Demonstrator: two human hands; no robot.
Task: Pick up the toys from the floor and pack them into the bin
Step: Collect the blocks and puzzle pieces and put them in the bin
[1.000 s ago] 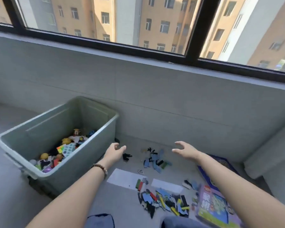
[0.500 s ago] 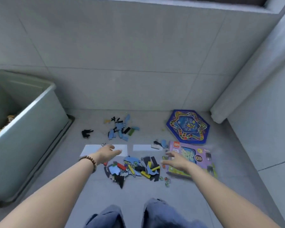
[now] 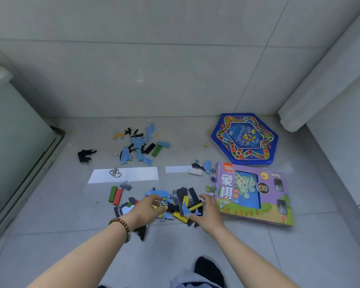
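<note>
A pile of flat puzzle pieces (image 3: pixel 182 201), blue, black and yellow, lies on the grey tiled floor. My left hand (image 3: pixel 144 209) curls over the pile's left side with thumb and fingers on pieces. On the pile's right side my right hand (image 3: pixel 207 214) cups it, thumb and fingers around a black and yellow piece. A second scatter of pieces (image 3: pixel 139 146) lies farther off, near the wall. The grey-green bin (image 3: pixel 13 142) stands at the left edge; its inside is out of view.
A purple boxed chess set (image 3: pixel 268 213) lies right of the pile, a blue hexagonal game board (image 3: pixel 244 139) behind it. Red and green blocks (image 3: pixel 115 195), white paper strips (image 3: pixel 137 173) and a black piece (image 3: pixel 85 155) lie around. The wall is close ahead.
The view has dropped from the window and bin to the floor. Both hands have come down from mid-air and closed in on the near pile from either side.
</note>
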